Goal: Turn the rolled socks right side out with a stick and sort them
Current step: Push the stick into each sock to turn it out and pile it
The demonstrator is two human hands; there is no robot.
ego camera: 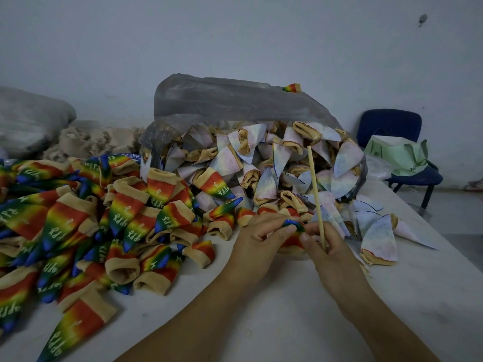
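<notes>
Near the middle of the counter (287,322), both hands work on one sock (293,227). The left hand (257,237) has its fingers curled and pinches the sock from the left side. The right hand (329,248) grips the stick (316,194), and its thumb touches the sock. The stick stands nearly upright and leans a little to the left at the top. Its upper end is in front of the pale socks (264,165).

The pale socks spill out of a grey plastic bag (222,100) that lies on its side behind the hands. Some of them reach to the right, near the right edge of the counter. One coloured sock (292,88) lies on top of the bag.

The rainbow socks (78,218) are in a wide heap on the left side, and the heap runs out of the picture at the left edge. Its nearest socks lie just beside the left hand.

The bare counter is in front of the hands, between the forearms, and along the right edge. Beyond that edge stands a blue chair (389,124) with a green bag (397,155) on its seat. At the far left are a grey sack (26,118) and a beige heap (86,142), against the wall (235,35).
</notes>
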